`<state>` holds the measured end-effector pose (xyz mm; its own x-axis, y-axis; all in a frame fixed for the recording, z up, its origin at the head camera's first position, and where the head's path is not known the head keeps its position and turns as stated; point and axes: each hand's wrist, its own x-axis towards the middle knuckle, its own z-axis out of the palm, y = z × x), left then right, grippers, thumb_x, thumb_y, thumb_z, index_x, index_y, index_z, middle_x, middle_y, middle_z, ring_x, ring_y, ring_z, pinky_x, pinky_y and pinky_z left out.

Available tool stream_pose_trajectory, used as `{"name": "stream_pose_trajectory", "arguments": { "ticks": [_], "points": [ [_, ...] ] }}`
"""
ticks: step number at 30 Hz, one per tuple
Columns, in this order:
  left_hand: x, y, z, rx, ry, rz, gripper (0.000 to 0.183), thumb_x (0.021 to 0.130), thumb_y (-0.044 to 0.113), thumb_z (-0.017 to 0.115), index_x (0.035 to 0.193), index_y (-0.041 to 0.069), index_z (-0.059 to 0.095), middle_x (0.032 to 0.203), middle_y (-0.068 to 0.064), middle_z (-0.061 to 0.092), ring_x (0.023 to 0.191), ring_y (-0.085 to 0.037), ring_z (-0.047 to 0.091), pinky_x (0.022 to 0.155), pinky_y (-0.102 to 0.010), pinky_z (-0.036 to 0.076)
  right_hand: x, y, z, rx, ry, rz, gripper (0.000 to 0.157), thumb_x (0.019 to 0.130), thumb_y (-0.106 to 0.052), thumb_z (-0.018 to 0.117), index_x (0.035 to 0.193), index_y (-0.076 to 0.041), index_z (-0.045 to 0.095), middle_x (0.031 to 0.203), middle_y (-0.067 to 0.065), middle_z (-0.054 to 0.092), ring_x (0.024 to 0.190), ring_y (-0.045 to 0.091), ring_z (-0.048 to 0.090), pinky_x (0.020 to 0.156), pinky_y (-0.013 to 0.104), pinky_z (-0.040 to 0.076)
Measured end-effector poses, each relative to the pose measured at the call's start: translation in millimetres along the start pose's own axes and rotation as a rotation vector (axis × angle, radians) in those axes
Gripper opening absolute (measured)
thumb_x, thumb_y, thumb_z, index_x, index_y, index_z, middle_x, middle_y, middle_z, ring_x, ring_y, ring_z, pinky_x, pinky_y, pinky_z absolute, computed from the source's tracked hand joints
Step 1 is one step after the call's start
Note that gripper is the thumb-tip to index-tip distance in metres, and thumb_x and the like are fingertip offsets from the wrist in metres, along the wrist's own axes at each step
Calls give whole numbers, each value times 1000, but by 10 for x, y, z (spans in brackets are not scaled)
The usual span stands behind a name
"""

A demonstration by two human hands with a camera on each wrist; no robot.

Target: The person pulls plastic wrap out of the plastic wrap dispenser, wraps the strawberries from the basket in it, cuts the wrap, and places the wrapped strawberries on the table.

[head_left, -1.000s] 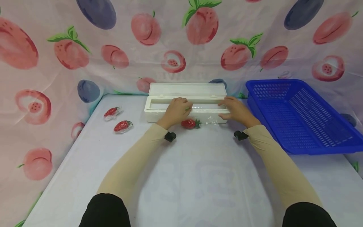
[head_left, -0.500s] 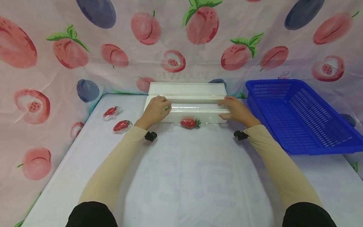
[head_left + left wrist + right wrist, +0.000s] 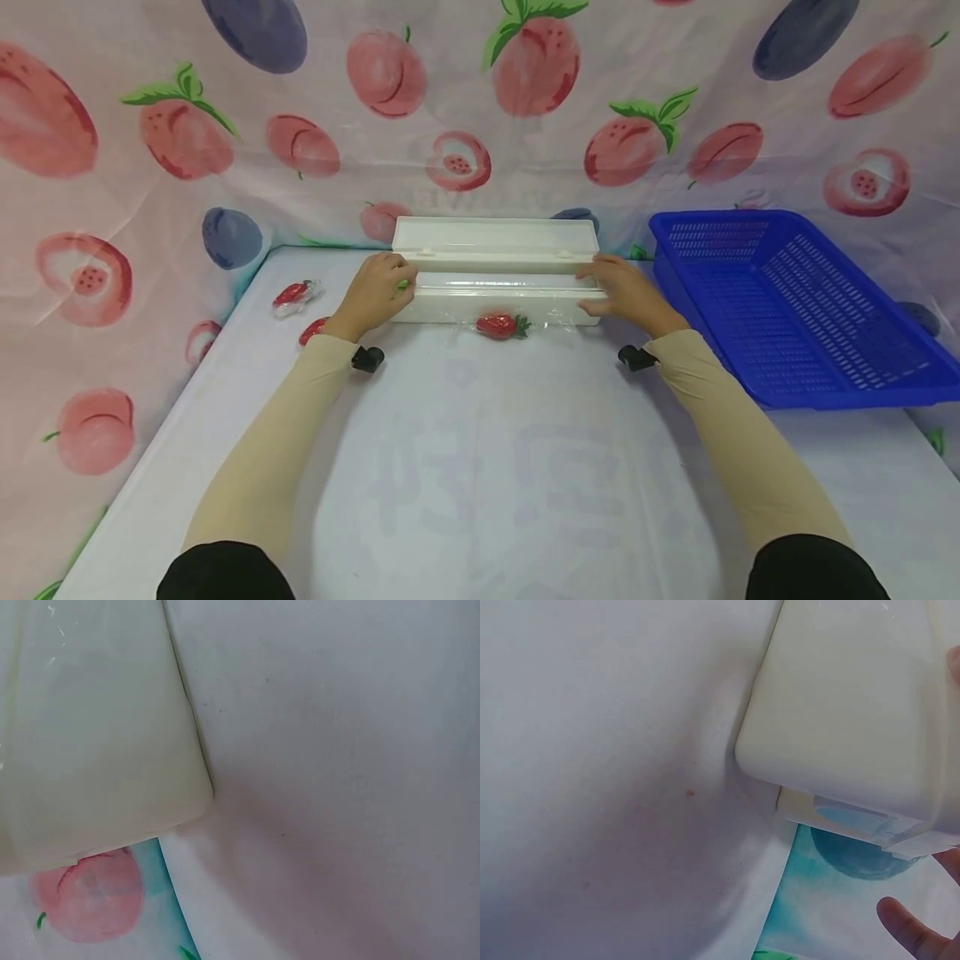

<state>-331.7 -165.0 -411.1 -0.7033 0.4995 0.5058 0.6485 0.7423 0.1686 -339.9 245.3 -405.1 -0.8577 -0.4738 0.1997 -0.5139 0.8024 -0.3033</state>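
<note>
A white cling film dispenser [image 3: 502, 287] stands at the back of the table with its lid [image 3: 495, 235] raised. At its left end my left hand [image 3: 377, 290] pinches a small green slide cutter [image 3: 402, 284], mostly hidden by the fingers. My right hand [image 3: 626, 293] grips the right end, thumb at the front and other fingers over the top. A red strawberry [image 3: 498, 325] with green leaves lies against the dispenser's front, under clear film [image 3: 558, 317]. In the left wrist view only the dispenser's corner [image 3: 105, 765] shows; the right wrist view has its other end [image 3: 847, 712] and some fingertips [image 3: 900, 915].
Two more strawberries lie at the left: one film-wrapped strawberry [image 3: 292, 294], and another strawberry [image 3: 312, 331] partly behind the left wrist. A blue plastic basket [image 3: 795, 333] stands at the right. A fruit-print cloth [image 3: 480, 100] hangs behind the white table [image 3: 480, 467].
My left hand has slid from the dispenser's middle to its left end, the green cutter moving with it. My right hand and the strawberry by the dispenser have stayed in place.
</note>
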Motion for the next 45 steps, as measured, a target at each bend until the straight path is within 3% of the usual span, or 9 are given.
{"name": "stream_pose_trajectory", "arguments": {
  "ticks": [7, 14, 19, 27, 29, 32, 35, 37, 45],
  "points": [
    [-29, -46, -33, 59, 36, 42, 8, 84, 9, 58, 77, 8, 57, 86, -11, 59, 92, -30, 56, 96, -48, 40, 7, -26, -18, 2, 15, -20, 44, 76, -21, 77, 113, -3, 63, 120, 16, 63, 131, 38, 39, 108, 53, 33],
    [-127, -106, -139, 44, 55, -52, 3, 83, 10, 59, 82, 8, 60, 95, -14, 57, 102, -34, 51, 100, -52, 35, 26, -8, -25, -5, 28, -37, 44, 75, -22, 77, 113, -3, 63, 119, 16, 64, 130, 38, 40, 107, 53, 34],
    [-134, -109, -142, 15, 70, -58, 4, 84, 10, 57, 82, 8, 61, 97, -15, 57, 102, -34, 51, 100, -53, 35, 35, -10, -35, 2, 23, -29, 43, 76, -23, 76, 112, -3, 63, 119, 17, 64, 130, 38, 40, 107, 54, 33],
    [-99, 79, -70, 69, 132, -69, 8, 82, 9, 59, 90, 7, 60, 101, -16, 56, 102, -35, 51, 100, -51, 35, 24, -2, -58, -22, -31, -20, 44, 79, -23, 74, 116, -1, 62, 122, 17, 62, 132, 40, 37, 108, 54, 32],
    [-59, 234, -52, 128, 152, -18, 15, 82, 11, 62, 96, 7, 61, 103, -16, 57, 103, -34, 52, 98, -49, 36, 9, -4, -77, -17, -51, -13, 45, 79, -22, 73, 117, -1, 61, 123, 18, 61, 132, 41, 36, 108, 55, 31],
    [20, 523, 2, 226, 141, 153, 20, 82, 13, 66, 100, 8, 62, 101, -13, 60, 100, -31, 55, 95, -45, 41, -10, -14, -117, 24, -71, 6, 45, 80, -22, 73, 117, 0, 61, 124, 20, 60, 133, 42, 34, 108, 57, 30],
    [95, 780, 93, 328, 72, 356, 18, 84, 13, 66, 100, 8, 63, 97, -8, 62, 96, -26, 59, 91, -40, 46, -8, -25, -156, 80, -88, 31, 45, 81, -23, 73, 118, 0, 60, 128, 21, 57, 135, 42, 31, 108, 58, 29],
    [141, 893, 175, 390, 6, 435, 17, 85, 14, 64, 102, 9, 64, 96, -6, 63, 95, -23, 59, 90, -37, 47, 4, -23, -166, 110, -100, 55, 47, 81, -25, 73, 120, -2, 60, 131, 21, 55, 137, 40, 29, 109, 57, 27],
    [281, 1029, 431, 526, -165, 491, 18, 89, 15, 60, 105, 10, 66, 96, -2, 65, 90, -19, 58, 82, -31, 45, 9, -40, -173, 160, -134, 90, 47, 82, -27, 72, 120, -2, 60, 139, 24, 45, 138, 41, 27, 110, 58, 25]
  ]
}}
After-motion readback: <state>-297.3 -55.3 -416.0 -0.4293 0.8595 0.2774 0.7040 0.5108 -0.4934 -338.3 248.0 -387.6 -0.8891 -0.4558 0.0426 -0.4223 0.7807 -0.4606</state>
